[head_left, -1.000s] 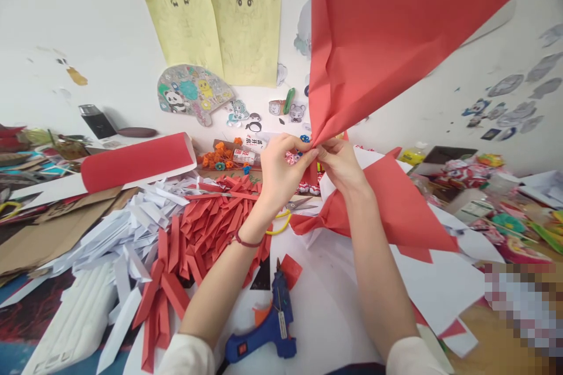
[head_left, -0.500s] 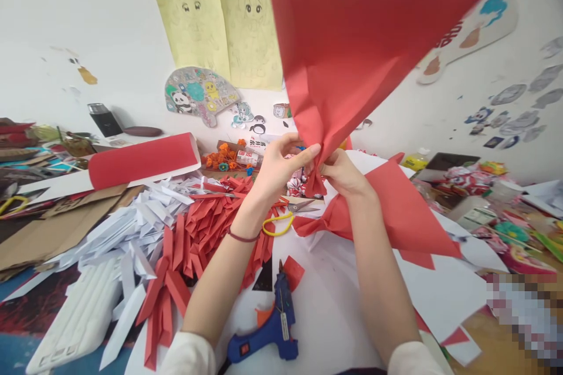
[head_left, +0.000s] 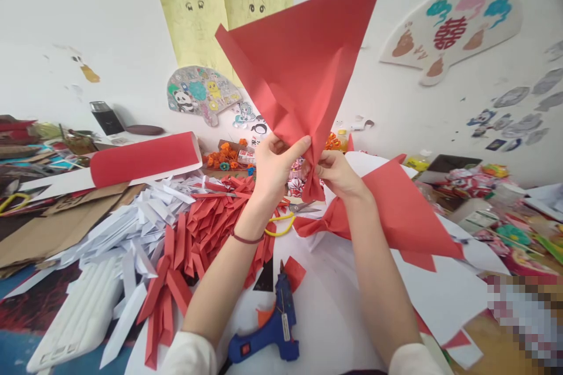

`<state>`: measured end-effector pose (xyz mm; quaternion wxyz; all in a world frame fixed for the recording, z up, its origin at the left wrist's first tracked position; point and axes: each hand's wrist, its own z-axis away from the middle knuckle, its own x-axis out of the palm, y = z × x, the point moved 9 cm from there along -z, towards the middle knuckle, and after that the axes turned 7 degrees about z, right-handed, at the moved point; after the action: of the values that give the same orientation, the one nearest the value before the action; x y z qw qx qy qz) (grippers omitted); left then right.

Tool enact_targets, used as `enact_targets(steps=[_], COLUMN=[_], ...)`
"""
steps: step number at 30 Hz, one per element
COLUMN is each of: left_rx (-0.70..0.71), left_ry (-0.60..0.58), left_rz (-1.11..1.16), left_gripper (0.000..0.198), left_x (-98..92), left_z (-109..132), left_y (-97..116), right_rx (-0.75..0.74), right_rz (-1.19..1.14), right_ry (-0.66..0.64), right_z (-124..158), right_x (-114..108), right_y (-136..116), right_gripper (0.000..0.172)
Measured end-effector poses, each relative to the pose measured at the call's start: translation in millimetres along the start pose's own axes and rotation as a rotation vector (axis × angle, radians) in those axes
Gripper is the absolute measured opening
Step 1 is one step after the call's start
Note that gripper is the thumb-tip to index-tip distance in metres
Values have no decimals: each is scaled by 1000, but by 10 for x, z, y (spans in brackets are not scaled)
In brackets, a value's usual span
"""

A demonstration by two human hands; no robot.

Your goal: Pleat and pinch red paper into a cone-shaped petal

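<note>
A large sheet of red paper [head_left: 308, 47] is raised in front of me, fanned wide at the top and gathered into a narrow neck below. My left hand [head_left: 279, 164] pinches that neck from the left, thumb across its front. On the right side of the neck, my right hand [head_left: 341, 173] has its fingers closed on the paper. A second gathered piece of red paper [head_left: 396, 211] lies under my right forearm. Beneath my hands are yellow-handled scissors [head_left: 281, 225], partly hidden by my left forearm. A blue glue gun [head_left: 281, 322] lies on the table between my arms.
Piles of folded red paper strips [head_left: 215, 217] and white paper strips [head_left: 141, 217] spread to the left, beside a white plastic rack [head_left: 79, 310]. A red paper roll [head_left: 145, 158] lies behind them. White paper sheets [head_left: 440, 293] and craft clutter fill the right.
The fanned top of the red paper has swung to the left and tilted, uncovering the fan-shaped cutout on the wall. Both hands keep hold of the neck and have shifted slightly.
</note>
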<state>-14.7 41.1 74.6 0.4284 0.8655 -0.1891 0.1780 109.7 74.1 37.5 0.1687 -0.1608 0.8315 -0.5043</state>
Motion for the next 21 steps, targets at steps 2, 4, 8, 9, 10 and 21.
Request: enact_targets(steps=[2,4,8,9,10,21], left_rx=[17,45,114,122,125,254], left_ry=[11,38,135,147,157,184], left_rz=[7,-26,-105,-128,-154,-267], left_gripper=[23,20,20,22,23,34], left_x=[-13,-35,-107,-119,-134,-617], left_z=[-7,-11,-2,-2,-5,-252], left_y=[6,19,61,65,68,363], right_rx=[32,55,36,30,27,17], right_rz=[-15,-26,-4,17,41,306], right_ry=[-61,-103,-82,-76,-70,-85], right_z=[9,13,-5,-9,-10,104], right_x=[82,142,133,123,111,13], right_y=[15,33,42,43,43,-185], right_gripper=[35,35,34,36,37,29])
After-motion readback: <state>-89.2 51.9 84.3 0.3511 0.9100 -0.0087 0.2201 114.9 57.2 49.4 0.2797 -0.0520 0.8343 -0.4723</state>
